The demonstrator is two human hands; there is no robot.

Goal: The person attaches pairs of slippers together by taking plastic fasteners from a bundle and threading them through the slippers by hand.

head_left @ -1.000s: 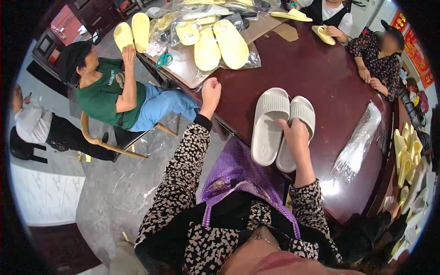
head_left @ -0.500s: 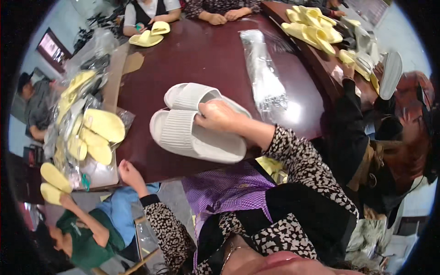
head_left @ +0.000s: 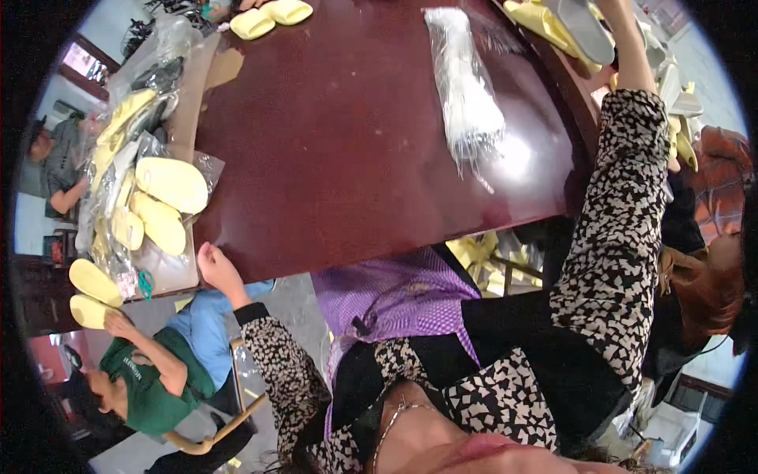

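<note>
My right arm reaches to the upper right, where my right hand [head_left: 621, 14] is cut off by the picture's top edge. It holds a pair of light grey slippers; the shaded sole of one grey slipper [head_left: 586, 33] shows beside the hand. My fingers themselves are out of sight. My left hand [head_left: 219, 268] lies at the table's near left edge, holding nothing, its fingers loosely bent. Near it, several yellow slippers [head_left: 170, 186] lie on clear plastic bags at the left end of the table.
On the dark red table [head_left: 332, 158] lies a clear bag of thin white strips [head_left: 466, 87]. A yellow pair [head_left: 272, 17] sits at the far edge. More yellow slippers [head_left: 545, 28] lie on the right-hand surface. At left, a person in green [head_left: 150, 379] holds yellow slippers [head_left: 95, 284].
My right hand has carried the grey slippers from the middle of the table to the upper right. My left hand stays by the table edge. The whole view has shifted a little.
</note>
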